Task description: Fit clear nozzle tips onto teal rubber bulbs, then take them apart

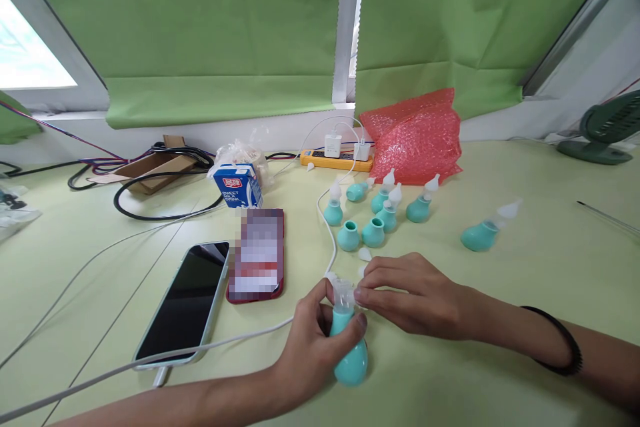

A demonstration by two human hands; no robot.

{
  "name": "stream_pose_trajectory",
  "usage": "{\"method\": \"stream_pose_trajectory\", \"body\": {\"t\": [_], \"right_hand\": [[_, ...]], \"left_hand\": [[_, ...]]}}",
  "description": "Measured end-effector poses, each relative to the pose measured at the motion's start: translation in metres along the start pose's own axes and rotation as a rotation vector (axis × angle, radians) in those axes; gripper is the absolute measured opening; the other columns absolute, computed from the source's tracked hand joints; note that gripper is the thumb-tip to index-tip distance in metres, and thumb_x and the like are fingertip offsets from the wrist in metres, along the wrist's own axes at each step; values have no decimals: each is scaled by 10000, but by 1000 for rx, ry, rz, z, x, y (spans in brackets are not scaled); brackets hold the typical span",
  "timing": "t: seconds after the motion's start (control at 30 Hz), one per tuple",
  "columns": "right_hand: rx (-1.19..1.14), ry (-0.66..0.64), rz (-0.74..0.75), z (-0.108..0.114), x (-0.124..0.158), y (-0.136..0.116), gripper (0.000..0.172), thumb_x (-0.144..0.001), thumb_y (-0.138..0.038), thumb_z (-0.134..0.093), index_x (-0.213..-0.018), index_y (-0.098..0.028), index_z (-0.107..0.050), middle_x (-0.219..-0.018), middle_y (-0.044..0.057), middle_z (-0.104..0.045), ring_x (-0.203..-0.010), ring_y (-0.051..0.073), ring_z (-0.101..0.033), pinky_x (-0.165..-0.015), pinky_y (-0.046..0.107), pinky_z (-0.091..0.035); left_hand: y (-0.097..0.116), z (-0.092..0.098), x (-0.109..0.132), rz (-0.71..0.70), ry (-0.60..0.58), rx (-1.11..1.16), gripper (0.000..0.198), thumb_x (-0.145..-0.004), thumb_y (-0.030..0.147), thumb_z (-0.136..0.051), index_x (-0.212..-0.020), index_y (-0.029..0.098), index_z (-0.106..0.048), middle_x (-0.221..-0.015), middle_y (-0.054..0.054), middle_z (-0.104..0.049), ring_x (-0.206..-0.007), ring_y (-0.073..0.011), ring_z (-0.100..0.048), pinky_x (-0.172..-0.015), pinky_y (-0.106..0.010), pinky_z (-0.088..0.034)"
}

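Note:
My left hand (320, 340) is closed around a teal bulb nasal aspirator (351, 365), thumb across its front. A clear plastic neck (343, 297) tops the bulb, which stands nearly upright. My right hand (415, 293) comes in from the right, fingers pressed together at the side of that neck; whatever is between its fingertips is hidden. Just beyond the right fingers lies a small whitish nozzle tip (365, 254). Farther back stand two open teal bulbs (349, 236) without necks, and several aspirators with clear necks and white tips (419, 207). Another aspirator (481, 235) leans over on the right.
Left of my hands lie a black-screened phone (185, 303) and a red-cased phone (257, 253), with a white cable (240, 341) crossing. Behind are a milk carton (239, 185), a yellow power strip (320, 159), red bubble wrap (415, 140) and a green fan (600, 130).

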State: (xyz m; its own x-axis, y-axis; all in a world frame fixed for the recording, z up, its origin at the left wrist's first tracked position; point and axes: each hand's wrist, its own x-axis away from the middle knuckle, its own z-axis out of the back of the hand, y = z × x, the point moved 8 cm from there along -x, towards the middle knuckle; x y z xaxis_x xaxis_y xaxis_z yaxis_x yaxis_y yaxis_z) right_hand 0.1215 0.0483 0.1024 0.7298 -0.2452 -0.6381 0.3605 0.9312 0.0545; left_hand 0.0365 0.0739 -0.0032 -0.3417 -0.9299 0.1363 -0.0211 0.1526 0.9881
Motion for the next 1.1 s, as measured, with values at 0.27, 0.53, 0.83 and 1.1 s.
{"method": "stream_pose_trajectory", "body": {"t": [0.27, 0.53, 0.83, 1.1], "right_hand": [[95, -154, 131, -3, 3, -14, 334, -860, -130, -243, -835, -136, -575, -700, 76, -605, -727, 145, -575, -576, 247, -479], [64, 7, 176, 6, 6, -20, 326, -830, -102, -246, -866, -96, -570, -711, 90, -627, -766, 162, -583, -663, 288, -524], [111, 89, 206, 4, 8, -21, 282, -816, -81, -281, -851, -77, -560, -687, 92, -621, -735, 165, -597, -655, 280, -520], [65, 23, 11, -8, 8, -2, 205, -779, -122, -489, -983, -118, -485, -727, 28, -600, -720, 111, -579, -564, 216, -477]], "left_hand": [[-2, -5, 3, -46, -65, -120, 271, -693, 367, -598, -744, 171, -417, -511, 33, -515, -454, -81, -482, -412, -163, -327], [5, -5, 5, -68, -50, -67, 318, -633, 405, -648, -706, 171, -446, -458, 47, -478, -424, -74, -460, -390, -156, -319], [3, -3, 1, -4, -18, 18, 320, -680, 447, -595, -739, 167, -451, -453, 52, -482, -400, -74, -471, -371, -152, -319], [0, -3, 1, -7, -22, 18, 318, -660, 432, -619, -754, 167, -472, -440, 57, -480, -389, -75, -469, -364, -156, -315]]}}
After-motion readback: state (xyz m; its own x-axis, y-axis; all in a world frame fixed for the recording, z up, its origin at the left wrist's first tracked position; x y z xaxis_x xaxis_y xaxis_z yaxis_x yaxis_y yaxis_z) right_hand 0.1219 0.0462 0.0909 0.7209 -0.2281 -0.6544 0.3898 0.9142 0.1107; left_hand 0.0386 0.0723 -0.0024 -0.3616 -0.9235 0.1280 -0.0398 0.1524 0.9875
